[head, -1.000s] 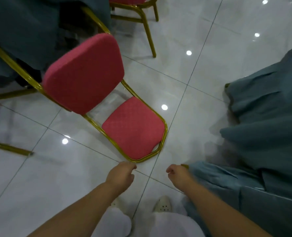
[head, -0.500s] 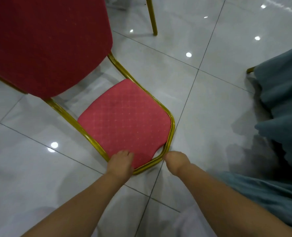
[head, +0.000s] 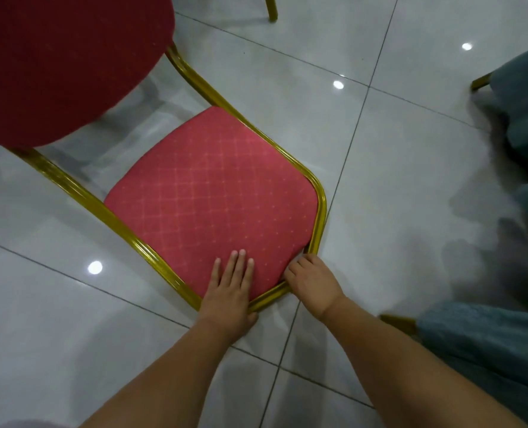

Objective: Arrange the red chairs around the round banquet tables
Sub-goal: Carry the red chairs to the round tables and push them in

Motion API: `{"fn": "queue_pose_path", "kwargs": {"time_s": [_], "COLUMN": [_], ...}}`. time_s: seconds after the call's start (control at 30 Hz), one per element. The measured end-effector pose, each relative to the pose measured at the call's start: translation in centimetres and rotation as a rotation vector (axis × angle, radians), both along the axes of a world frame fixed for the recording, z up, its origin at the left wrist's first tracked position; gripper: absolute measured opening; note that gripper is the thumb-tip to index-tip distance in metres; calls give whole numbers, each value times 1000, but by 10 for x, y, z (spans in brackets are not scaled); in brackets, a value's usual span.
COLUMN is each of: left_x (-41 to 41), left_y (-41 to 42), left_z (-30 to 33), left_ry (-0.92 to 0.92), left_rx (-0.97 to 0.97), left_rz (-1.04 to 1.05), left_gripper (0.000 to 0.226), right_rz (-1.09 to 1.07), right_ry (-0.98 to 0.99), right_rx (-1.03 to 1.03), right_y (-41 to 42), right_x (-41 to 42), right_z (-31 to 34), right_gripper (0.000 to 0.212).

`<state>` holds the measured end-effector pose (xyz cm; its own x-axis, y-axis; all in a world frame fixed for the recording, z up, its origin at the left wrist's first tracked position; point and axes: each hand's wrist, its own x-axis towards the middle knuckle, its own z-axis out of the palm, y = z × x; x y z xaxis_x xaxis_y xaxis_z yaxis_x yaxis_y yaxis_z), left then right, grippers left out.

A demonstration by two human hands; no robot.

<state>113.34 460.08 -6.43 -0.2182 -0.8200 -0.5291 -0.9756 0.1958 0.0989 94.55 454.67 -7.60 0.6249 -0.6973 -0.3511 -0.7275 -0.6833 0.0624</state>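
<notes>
- Head view now looks almost straight down on the red chair (head: 207, 196), much closer than a second ago, when I was standing back with both fists curled above the floor (head: 411, 168) and touching nothing.
- Half a second ago my left hand (head: 230, 291) was bunched at the front edge of the seat; now it lies flat, fingers (head: 240, 264) straight, pressing the cushion just inside the front corner.
- My right hand (head: 312, 282) has closed on the gold frame (head: 320, 208) at the front right corner of the seat, fingers curled round the tube where the cushion edge meets it.
- The chair stands on the tiled floor, backrest (head: 65, 63) at the upper left, seat front pointing toward me, well apart from the grey-green tablecloth (head: 522, 118) hanging at the right edge.
- A second drape (head: 485, 350) hangs close beside my right forearm, with a gold leg (head: 398, 321) poking out from under it.
- I judge this means I have gone from reaching to holding: with one hand steadying and one gripping, the chair is ready to be dragged or turned toward a table.
- Nothing here shows it placed yet.
</notes>
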Motion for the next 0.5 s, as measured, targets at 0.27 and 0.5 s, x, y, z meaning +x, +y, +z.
{"fn": "queue_pose_path", "kwargs": {"time_s": [0.27,0.5], "left_x": [-13,-19], "left_y": [18,53], "left_z": [57,165], "left_ry": [150,44], "left_rx": [-60,-58], "left_rz": [116,23], "left_gripper": [106,107], "right_rz": [20,51], "right_ry": [-20,2], "right_rx": [81,158], "right_y": [14,42], "right_x": [-11,-13], "right_z": [63,179], "right_gripper": [26,26]}}
